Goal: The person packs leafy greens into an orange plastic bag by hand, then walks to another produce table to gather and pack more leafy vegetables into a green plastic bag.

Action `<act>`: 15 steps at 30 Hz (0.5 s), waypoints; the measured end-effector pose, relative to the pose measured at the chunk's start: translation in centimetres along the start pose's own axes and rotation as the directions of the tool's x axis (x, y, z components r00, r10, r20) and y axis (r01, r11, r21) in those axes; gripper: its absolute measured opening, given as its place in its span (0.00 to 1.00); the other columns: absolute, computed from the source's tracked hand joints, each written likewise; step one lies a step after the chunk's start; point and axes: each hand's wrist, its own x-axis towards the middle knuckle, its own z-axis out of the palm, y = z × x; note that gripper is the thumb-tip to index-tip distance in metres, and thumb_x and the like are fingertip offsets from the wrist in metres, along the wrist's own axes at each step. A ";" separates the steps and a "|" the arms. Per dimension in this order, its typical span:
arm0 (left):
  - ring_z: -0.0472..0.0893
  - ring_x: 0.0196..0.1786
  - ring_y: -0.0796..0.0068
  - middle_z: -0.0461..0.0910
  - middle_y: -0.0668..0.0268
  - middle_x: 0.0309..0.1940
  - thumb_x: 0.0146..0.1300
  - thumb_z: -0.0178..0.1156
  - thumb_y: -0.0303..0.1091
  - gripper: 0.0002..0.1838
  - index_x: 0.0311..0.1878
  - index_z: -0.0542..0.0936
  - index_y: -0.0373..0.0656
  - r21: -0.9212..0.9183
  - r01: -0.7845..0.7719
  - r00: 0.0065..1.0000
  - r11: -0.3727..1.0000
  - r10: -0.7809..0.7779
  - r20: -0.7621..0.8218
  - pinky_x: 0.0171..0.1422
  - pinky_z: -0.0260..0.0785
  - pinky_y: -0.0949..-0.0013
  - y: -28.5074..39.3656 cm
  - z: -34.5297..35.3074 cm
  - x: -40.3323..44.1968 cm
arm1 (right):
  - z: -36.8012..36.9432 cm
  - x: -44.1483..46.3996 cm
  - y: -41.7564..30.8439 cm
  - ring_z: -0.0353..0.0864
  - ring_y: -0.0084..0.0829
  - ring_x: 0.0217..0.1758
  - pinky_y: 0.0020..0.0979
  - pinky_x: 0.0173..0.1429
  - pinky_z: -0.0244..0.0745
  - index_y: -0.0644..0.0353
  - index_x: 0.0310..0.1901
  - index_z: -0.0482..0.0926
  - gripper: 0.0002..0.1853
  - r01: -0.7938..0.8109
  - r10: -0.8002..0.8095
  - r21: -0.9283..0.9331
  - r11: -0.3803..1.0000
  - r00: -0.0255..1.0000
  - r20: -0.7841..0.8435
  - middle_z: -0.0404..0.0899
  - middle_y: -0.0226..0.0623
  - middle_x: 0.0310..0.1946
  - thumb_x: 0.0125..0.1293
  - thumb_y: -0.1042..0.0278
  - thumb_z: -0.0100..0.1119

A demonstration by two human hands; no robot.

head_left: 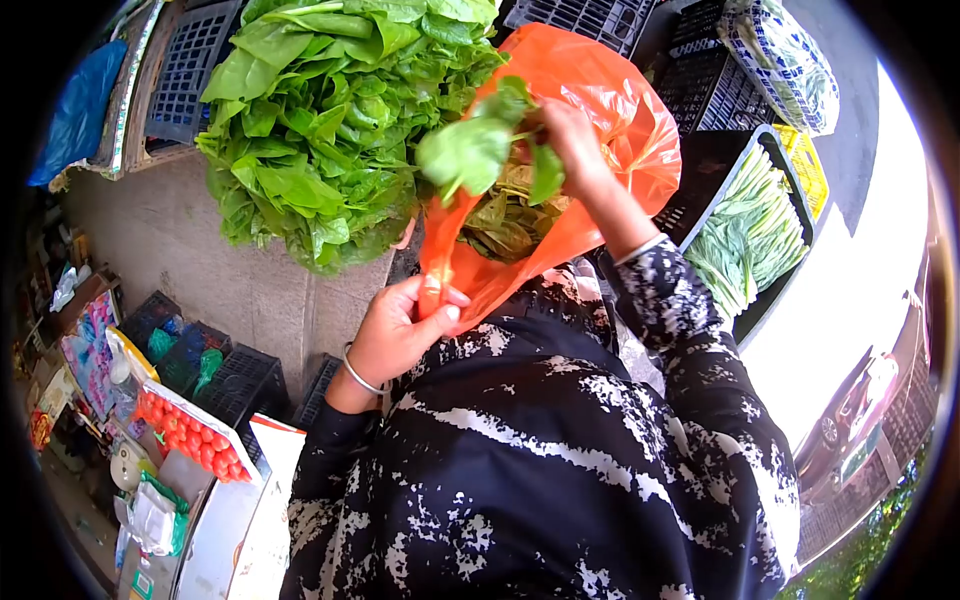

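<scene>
An orange plastic bag (632, 125) hangs with its mouth spread in front of my body, and leafy greens (505, 228) lie inside it. My left hand (408, 328) pinches the near left edge of the bag between thumb and fingers. Over the bag's mouth, my right hand (568, 145) is closed on a small bunch of leafy greens (468, 152), slightly blurred; its fingertips are partly hidden. Beside the bag on the left rises a large heap of the same kind of broad green leaves (330, 130).
At right, a black crate (775, 285) holds long-stemmed greens (752, 225); a yellow crate (803, 165) and a patterned bag of vegetables (780, 60) stand behind it. A tray of tomatoes (195, 438) and black crates (250, 385) are at lower left. A parked car (850, 425) shows far right.
</scene>
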 end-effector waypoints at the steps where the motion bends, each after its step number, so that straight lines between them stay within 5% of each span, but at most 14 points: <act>1: 0.72 0.26 0.88 0.75 0.72 0.27 0.60 0.54 0.27 0.17 0.53 0.73 0.37 0.010 0.012 0.999 1.000 -0.011 -0.036 0.33 0.68 0.82 0.7 0.0 -0.1 | -2.5 0.4 1.1 0.73 0.26 0.30 0.30 0.36 0.69 0.66 0.29 0.75 0.11 0.380 -0.304 -0.449 0.809 0.923 0.234 0.75 0.35 0.25 0.57 0.67 0.47; 2: 0.72 0.26 0.88 0.75 0.72 0.27 0.60 0.54 0.27 0.17 0.53 0.73 0.37 0.011 0.007 0.999 1.000 -0.007 -0.032 0.33 0.68 0.82 1.1 0.0 -0.1 | -5.0 0.8 2.2 0.73 0.27 0.30 0.31 0.35 0.69 0.65 0.29 0.75 0.12 0.664 -0.562 -0.681 0.310 0.706 0.432 0.75 0.35 0.25 0.57 0.64 0.48; 3: 0.70 0.25 0.89 0.74 0.73 0.27 0.60 0.54 0.26 0.19 0.56 0.71 0.37 0.003 0.013 0.997 1.000 -0.013 -0.077 0.32 0.67 0.82 1.4 0.1 -0.1 | -4.9 0.5 3.0 0.74 0.28 0.28 0.33 0.31 0.69 0.65 0.29 0.76 0.13 0.207 -0.179 -0.465 0.861 0.978 0.103 0.76 0.35 0.25 0.57 0.62 0.48; 4: 0.69 0.24 0.90 0.73 0.74 0.27 0.61 0.53 0.26 0.21 0.58 0.68 0.37 -0.004 0.022 0.992 1.000 -0.022 -0.122 0.31 0.66 0.82 1.6 0.2 -0.2 | -4.7 0.3 3.8 0.74 0.29 0.26 0.35 0.28 0.68 0.65 0.30 0.76 0.14 -0.381 0.381 -0.002 0.924 0.924 -0.011 0.76 0.36 0.26 0.58 0.60 0.48; 7: 0.67 0.25 0.91 0.71 0.76 0.28 0.63 0.52 0.26 0.25 0.63 0.62 0.37 -0.022 -0.039 0.984 0.999 0.035 -0.172 0.32 0.64 0.84 2.0 1.1 -0.5 | -5.3 0.6 6.8 0.75 0.30 0.23 0.36 0.25 0.71 0.65 0.30 0.76 0.17 -0.405 0.512 -0.539 0.738 0.857 0.057 0.76 0.38 0.26 0.60 0.57 0.47; 8: 0.68 0.26 0.90 0.71 0.76 0.29 0.63 0.51 0.27 0.26 0.64 0.61 0.38 -0.019 -0.098 0.974 0.995 0.092 -0.205 0.33 0.64 0.84 2.0 1.3 -0.6 | -5.6 1.3 8.5 0.75 0.31 0.19 0.31 0.20 0.72 0.63 0.30 0.75 0.11 -0.404 0.554 -0.688 0.603 0.832 -0.002 0.75 0.38 0.23 0.61 0.66 0.44; 10: 0.69 0.27 0.89 0.71 0.76 0.29 0.64 0.52 0.28 0.26 0.65 0.59 0.37 -0.006 -0.111 0.972 0.994 0.107 -0.208 0.36 0.65 0.84 1.7 1.7 -0.9 | -4.6 2.4 14.4 0.76 0.34 0.22 0.34 0.23 0.75 0.64 0.37 0.73 0.09 -0.703 0.701 0.004 0.711 0.710 -0.068 0.75 0.40 0.26 0.59 0.69 0.47; 11: 0.70 0.28 0.89 0.70 0.75 0.29 0.64 0.52 0.28 0.27 0.65 0.59 0.36 0.039 -0.133 0.970 0.990 0.138 -0.198 0.37 0.65 0.84 1.7 2.0 -1.0 | -5.2 2.6 17.4 0.76 0.34 0.22 0.34 0.23 0.75 0.64 0.37 0.73 0.09 -0.704 0.702 0.008 0.710 0.708 -0.068 0.75 0.40 0.26 0.59 0.69 0.47; 13: 0.71 0.29 0.87 0.71 0.75 0.29 0.64 0.52 0.28 0.27 0.65 0.58 0.34 0.098 -0.179 0.965 0.979 0.194 -0.174 0.38 0.66 0.82 1.4 2.4 -1.0 | -5.3 1.9 18.3 0.79 0.37 0.31 0.41 0.30 0.79 0.66 0.49 0.69 0.16 -0.534 0.551 0.393 0.749 0.831 0.078 0.76 0.41 0.34 0.57 0.75 0.47; 14: 0.71 0.29 0.87 0.71 0.75 0.29 0.64 0.52 0.28 0.27 0.65 0.58 0.34 0.099 -0.178 0.966 0.979 0.193 -0.174 0.38 0.66 0.82 1.3 2.4 -1.1 | -5.5 0.0 16.2 0.80 0.38 0.36 0.40 0.35 0.79 0.64 0.49 0.72 0.16 -0.469 0.473 0.167 0.867 0.881 0.019 0.76 0.46 0.38 0.59 0.73 0.49; 15: 0.71 0.29 0.87 0.71 0.74 0.29 0.64 0.52 0.28 0.27 0.65 0.58 0.34 0.056 -0.174 0.967 0.983 0.182 -0.177 0.38 0.66 0.82 1.2 2.4 -1.2 | -4.8 0.9 16.6 0.80 0.38 0.36 0.40 0.35 0.79 0.64 0.49 0.72 0.16 -0.471 0.475 0.168 0.866 0.880 0.019 0.76 0.46 0.38 0.59 0.73 0.49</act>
